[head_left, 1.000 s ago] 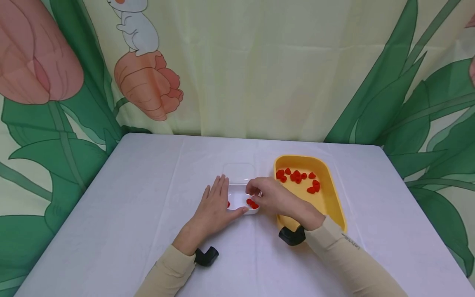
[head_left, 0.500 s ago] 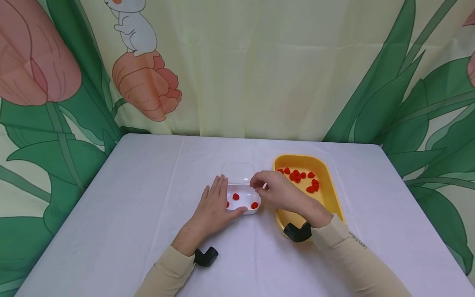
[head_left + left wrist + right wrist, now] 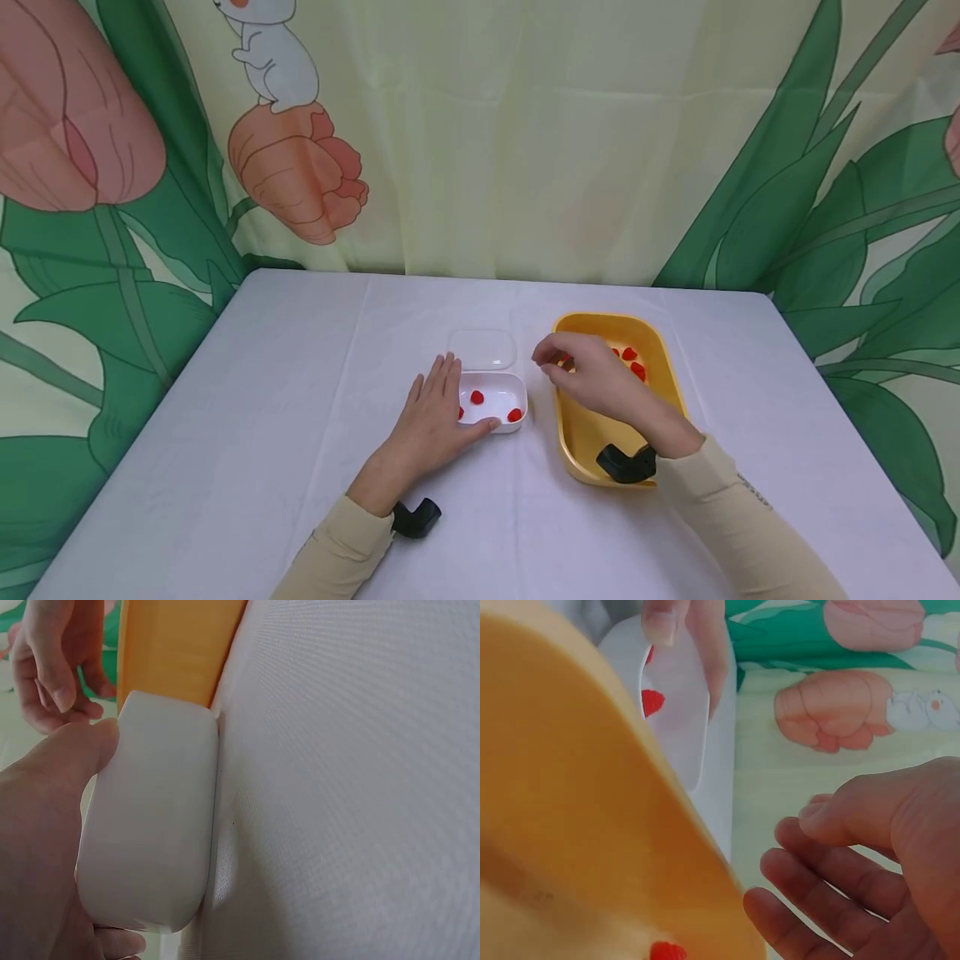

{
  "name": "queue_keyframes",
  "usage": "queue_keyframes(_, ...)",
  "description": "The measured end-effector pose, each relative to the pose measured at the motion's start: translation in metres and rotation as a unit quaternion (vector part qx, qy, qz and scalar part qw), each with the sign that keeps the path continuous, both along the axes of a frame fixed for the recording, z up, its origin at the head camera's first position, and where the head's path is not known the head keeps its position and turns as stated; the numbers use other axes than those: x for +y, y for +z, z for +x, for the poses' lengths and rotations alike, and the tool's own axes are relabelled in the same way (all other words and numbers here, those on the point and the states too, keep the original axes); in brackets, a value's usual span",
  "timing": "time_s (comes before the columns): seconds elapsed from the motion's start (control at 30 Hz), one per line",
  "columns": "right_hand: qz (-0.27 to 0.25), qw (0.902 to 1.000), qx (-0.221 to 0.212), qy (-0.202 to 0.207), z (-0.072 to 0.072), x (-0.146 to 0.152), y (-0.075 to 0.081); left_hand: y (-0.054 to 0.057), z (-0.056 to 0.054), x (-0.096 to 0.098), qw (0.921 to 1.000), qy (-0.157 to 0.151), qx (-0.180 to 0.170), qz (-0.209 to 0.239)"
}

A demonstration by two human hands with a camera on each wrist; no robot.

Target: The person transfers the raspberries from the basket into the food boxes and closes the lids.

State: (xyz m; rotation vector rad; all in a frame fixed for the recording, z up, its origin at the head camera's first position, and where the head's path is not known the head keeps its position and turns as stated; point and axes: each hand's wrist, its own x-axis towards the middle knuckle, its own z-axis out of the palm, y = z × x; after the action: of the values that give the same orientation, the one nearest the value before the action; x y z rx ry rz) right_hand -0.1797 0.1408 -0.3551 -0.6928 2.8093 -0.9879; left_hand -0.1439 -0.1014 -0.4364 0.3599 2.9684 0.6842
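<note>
My left hand [image 3: 426,421] lies along the left side of a small white box [image 3: 517,390], fingers straight and thumb at its near rim. In the left wrist view, the thumb tip touches the rim of the white box [image 3: 154,810]. Small red raspberries sit in the box, one raspberry [image 3: 477,397] near its middle and another raspberry [image 3: 514,414] at the right. My right hand [image 3: 600,379] hovers over the left edge of a yellow tray [image 3: 592,446]. Its fingers are loosely bent with nothing between them, as the right wrist view shows of the right hand [image 3: 855,862].
Just behind the white box lies a clear lid [image 3: 482,348]. More raspberries [image 3: 637,371] lie in the far part of the yellow tray, partly hidden by my right hand. A white cloth covers the table [image 3: 225,467], and a printed curtain [image 3: 525,150] hangs behind it.
My right hand has moved from over the white box rightward to above the yellow tray. The raspberries in the box have spread apart, one now near the middle. My left hand stays put.
</note>
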Motion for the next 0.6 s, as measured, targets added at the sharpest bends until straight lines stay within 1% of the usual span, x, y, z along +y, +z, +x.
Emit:
queue_keyframes(0.4,-0.005,0.999,0.041,-0.017,0.0,0.023,-0.003,0.0,-0.002,0.002,1.0,0.001,-0.004,-0.004)
queue_keyframes(0.47,-0.005,0.9989,0.042,-0.02,-0.001,0.026,-0.005,0.0,-0.002,0.002,1.0,0.002,-0.002,-0.002)
queue_keyframes(0.6,0.005,0.9993,0.024,-0.028,-0.003,0.032,-0.008,0.0,-0.002,0.001,1.0,0.004,-0.007,-0.006)
